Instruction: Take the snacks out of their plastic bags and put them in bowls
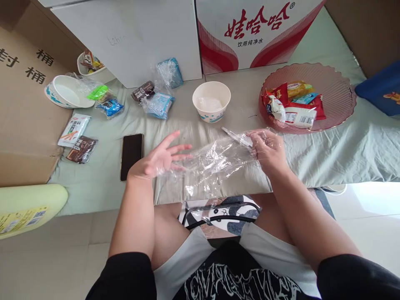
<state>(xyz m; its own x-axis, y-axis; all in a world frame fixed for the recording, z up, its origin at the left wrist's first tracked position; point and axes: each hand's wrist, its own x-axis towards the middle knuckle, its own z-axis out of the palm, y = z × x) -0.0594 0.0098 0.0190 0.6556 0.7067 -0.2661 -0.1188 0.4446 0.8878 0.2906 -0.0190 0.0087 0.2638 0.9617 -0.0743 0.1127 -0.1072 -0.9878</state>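
Note:
A crinkled clear plastic bag [215,158] stretches between my two hands above the cloth. My right hand [267,148] grips its right end with closed fingers, beside a narrow strip with dark markings [236,136]. At the other end my left hand [164,156] has its fingers spread. The film reaches its fingertips, and I cannot tell whether they are inside it. Just beyond the bag stands a white paper bowl [211,102] with a blue pattern and something whitish in it. A black phone [131,154] lies left of my left hand.
At the right, a pink ribbed bowl [339,98] holds several snack packets. More wrapped items, including a blue packet [159,104] and cocoa packet [83,149], lie left. A paper bowl [67,91] leans there on its side. Boxes [131,37] line the back; a bag [221,214] is below.

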